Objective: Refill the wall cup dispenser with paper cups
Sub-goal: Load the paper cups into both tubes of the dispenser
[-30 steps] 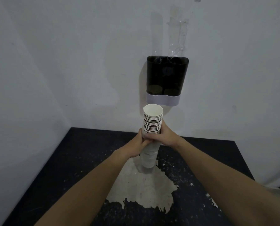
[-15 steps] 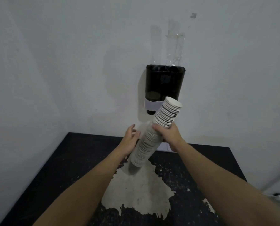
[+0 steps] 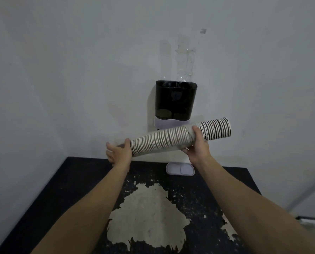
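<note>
Head cam: right hand (image 3: 197,145) has its fingers wrapped round the stack of cups (image 3: 178,137), lying nearly sideways just below the dispenser (image 3: 176,99) at 12 o'clock. Left hand (image 3: 119,153), fingers spread, cups the stack's 9 o'clock end over the table (image 3: 76,180).

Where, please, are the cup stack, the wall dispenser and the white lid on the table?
cup stack (image 3: 164,142), head view, middle of the sleeve of cups
wall dispenser (image 3: 176,99), head view, dark front wall
white lid (image 3: 179,169), head view, its top face
</note>
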Tool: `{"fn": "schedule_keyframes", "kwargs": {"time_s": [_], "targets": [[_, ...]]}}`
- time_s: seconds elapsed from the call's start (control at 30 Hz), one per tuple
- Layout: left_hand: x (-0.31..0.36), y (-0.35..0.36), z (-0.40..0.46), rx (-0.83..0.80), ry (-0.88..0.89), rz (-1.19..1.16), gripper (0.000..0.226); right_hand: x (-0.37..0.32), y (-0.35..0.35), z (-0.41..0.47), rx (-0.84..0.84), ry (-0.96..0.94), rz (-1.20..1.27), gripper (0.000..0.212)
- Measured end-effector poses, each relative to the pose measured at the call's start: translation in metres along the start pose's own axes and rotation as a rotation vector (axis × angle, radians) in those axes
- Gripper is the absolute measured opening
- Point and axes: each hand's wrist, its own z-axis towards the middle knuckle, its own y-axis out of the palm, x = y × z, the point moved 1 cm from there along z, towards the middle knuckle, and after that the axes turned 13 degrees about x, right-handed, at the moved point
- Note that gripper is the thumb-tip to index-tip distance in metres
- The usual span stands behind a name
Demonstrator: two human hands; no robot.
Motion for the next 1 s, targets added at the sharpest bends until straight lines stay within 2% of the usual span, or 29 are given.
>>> {"fn": "schedule_keyframes", "kwargs": {"time_s": [0.1, 0.17, 0.4, 0.57, 0.6, 0.73, 0.8, 0.9, 1.0], "targets": [[-0.002, -0.002, 0.018, -0.17, -0.339, -0.409, 0.081, -0.006, 0.0, 0.0, -0.02, -0.007, 0.027, 0.058], [-0.008, -0.006, 0.027, -0.29, -0.409, -0.493, 0.066, -0.01, 0.002, -0.002, -0.053, -0.031, 0.004, 0.058], [-0.017, -0.023, 0.029, -0.262, -0.368, -0.677, 0.044, -0.016, 0.016, -0.009, -0.187, -0.07, -0.067, 0.055], [-0.018, -0.036, 0.031, -0.172, -0.391, -0.732, 0.043, -0.014, 0.022, -0.016, -0.194, -0.07, -0.116, 0.088], [-0.017, -0.037, 0.032, -0.149, -0.397, -0.739, 0.044, -0.014, 0.023, -0.016, -0.174, -0.089, -0.119, 0.086], [-0.016, -0.04, 0.028, -0.062, -0.447, -0.766, 0.05, -0.012, 0.027, -0.016, -0.11, -0.155, -0.067, 0.056], [-0.017, -0.038, 0.024, -0.105, -0.465, -0.789, 0.055, -0.013, 0.029, -0.017, -0.109, -0.174, -0.057, 0.055], [-0.016, -0.035, 0.021, -0.263, -0.408, -0.758, 0.065, -0.015, 0.034, -0.019, -0.15, -0.228, -0.104, 0.053], [-0.022, -0.031, 0.021, -0.272, -0.365, -0.685, 0.056, -0.018, 0.041, -0.022, -0.192, -0.309, -0.141, 0.044]]}}
